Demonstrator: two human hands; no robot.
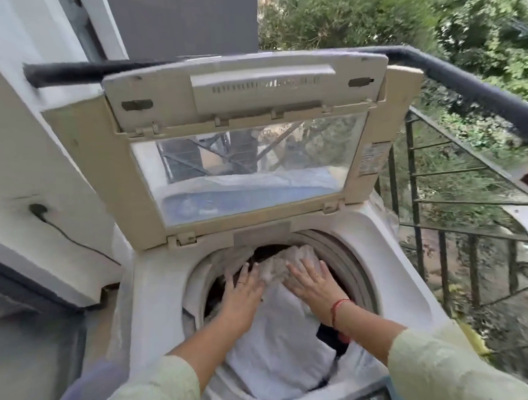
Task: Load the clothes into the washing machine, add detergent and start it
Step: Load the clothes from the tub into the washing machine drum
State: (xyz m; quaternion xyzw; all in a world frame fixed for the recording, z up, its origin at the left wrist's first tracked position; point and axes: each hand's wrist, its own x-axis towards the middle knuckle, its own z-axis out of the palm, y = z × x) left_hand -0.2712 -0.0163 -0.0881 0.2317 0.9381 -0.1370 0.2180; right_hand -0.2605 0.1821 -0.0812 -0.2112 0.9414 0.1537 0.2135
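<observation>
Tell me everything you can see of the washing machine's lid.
The lid is yellowed cream plastic, two hinged panels standing open at the back of the washing machine. The lower panel holds a clear, dusty window; the upper has a slotted bar and two dark marks. A label sits on its right edge.

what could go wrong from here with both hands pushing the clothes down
1. The white cloth seems to lie over the front edge of the drum, so it may get trapped when the lid closes.
2. The lid stands open right above the left hand and right hand; a bump could drop it on them.
3. The load sits up near the drum's rim, so it may be overfilled and wash poorly.
</observation>
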